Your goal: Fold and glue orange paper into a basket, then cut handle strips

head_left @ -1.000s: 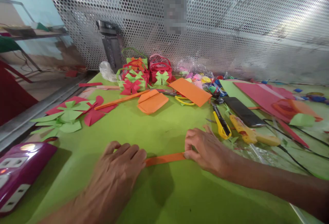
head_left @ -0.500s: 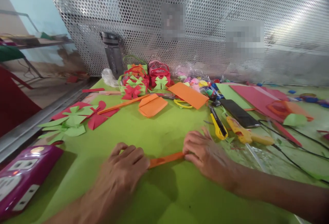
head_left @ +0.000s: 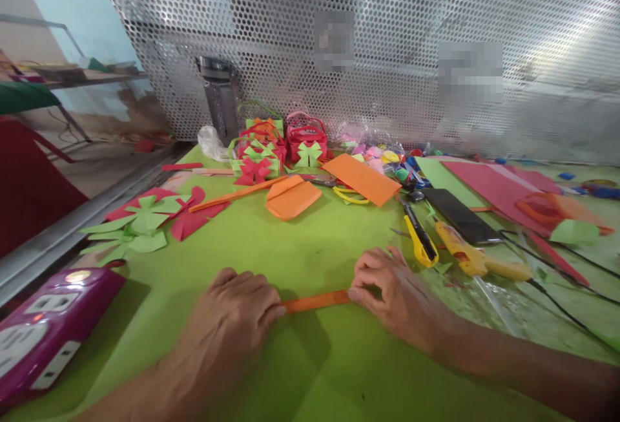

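A narrow orange paper strip [head_left: 317,302] stretches between my two hands, low over the green tabletop. Its left end is pinched in my left hand [head_left: 237,315], whose fingers are curled over it. The thumb and fingertips of my right hand [head_left: 390,293] grip the other end. Both ends of the strip are hidden by fingers. Beyond the hands lie a folded orange paper piece [head_left: 293,198] and a flat orange sheet [head_left: 362,178]. Closest to my right hand are a yellow box cutter [head_left: 420,238] and a yellow glue gun [head_left: 460,249].
A purple power strip [head_left: 58,325] sits at the left front. Green paper cutouts [head_left: 145,218] lie behind it. Small paper baskets [head_left: 306,141] and a grey bottle [head_left: 219,102] stand along the perforated metal panel [head_left: 271,28]. A black phone [head_left: 462,215] and cables [head_left: 562,315] occupy the right.
The orange strip has turned flatter and looks smoother between my hands. My right hand's fingers have opened slightly around the pinch. The whole view has shifted a little.
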### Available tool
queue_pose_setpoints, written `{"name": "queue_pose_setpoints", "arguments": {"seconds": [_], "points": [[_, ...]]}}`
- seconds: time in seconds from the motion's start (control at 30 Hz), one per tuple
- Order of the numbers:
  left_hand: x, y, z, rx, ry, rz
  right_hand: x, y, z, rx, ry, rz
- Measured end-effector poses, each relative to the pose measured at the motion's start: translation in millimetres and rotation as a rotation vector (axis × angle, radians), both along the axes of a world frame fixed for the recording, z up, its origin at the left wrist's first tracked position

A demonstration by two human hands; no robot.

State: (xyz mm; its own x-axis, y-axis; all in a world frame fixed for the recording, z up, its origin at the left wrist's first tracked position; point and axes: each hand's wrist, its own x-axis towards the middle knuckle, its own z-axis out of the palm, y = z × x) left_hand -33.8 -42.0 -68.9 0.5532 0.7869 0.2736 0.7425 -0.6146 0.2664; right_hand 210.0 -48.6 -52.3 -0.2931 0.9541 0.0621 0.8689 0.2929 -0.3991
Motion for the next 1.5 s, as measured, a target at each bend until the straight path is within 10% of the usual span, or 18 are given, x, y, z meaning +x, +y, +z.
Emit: {"name": "queue_pose_setpoints", "arguments": {"seconds": [0.97, 1.5], "points": [[9.9, 0.6, 9.3, 0.153, 0.258, 0.024, -9.5, 9.0, 12.0, -0.103, -0.170, 0.026], [5.6, 4.3, 10.1, 0.261, 0.421, -0.247, -0.9, 18.7, 7.5, -0.182, -0.115, -0.065]]}}
